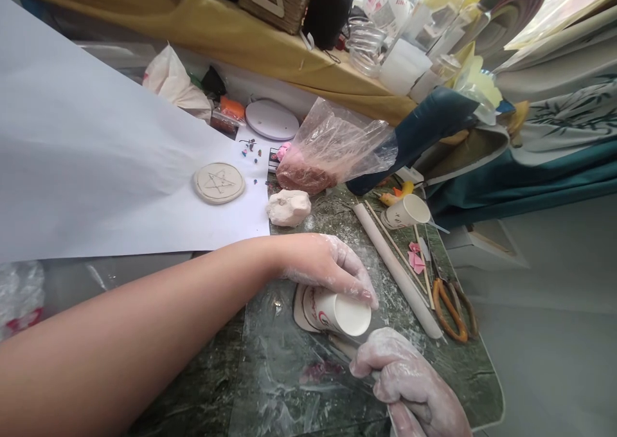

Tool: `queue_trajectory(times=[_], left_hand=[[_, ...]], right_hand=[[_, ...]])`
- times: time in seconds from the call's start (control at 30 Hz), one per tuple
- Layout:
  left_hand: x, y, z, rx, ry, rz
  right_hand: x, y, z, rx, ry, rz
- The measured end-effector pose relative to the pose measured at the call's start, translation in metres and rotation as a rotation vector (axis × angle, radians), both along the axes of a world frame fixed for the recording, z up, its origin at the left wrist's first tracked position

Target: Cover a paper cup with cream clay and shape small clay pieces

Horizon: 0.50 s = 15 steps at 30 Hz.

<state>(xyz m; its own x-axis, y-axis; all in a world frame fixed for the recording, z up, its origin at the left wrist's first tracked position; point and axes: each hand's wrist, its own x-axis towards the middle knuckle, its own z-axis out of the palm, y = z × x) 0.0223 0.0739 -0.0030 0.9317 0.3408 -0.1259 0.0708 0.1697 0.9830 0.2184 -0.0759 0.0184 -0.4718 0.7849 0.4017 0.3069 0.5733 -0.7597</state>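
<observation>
Left hand (332, 267): we see it curved over a paper cup (328, 310), its fingers closed on the cup from the far side
Cup: it rests on a flat clay piece (301, 312), in the near middle of the dark table (482, 392)
Right hand (414, 376): it is at the near right, its fingers pressed together on a thin stick (343, 347)
Stick tip: it reaches beside the cup and the clay; if it touches them, we cannot tell
Beyond the left hand: we find a white lump (289, 207), and just behind it a plastic bag (332, 151)
Left side: a clay disc (218, 184) with a star lies on white paper (120, 186)
Right side: we notice a white rod (398, 270), a second cup (405, 212) and scissors (448, 308)
</observation>
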Motion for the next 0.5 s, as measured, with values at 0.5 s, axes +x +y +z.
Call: queue_trajectory(times=[0.5], left_hand=[[0.0023,-0.0003,-0.005,-0.023,-0.059,-0.003]], right_hand=[[-0.0025,0.0023,0.0037,0.045,0.015,0.009]])
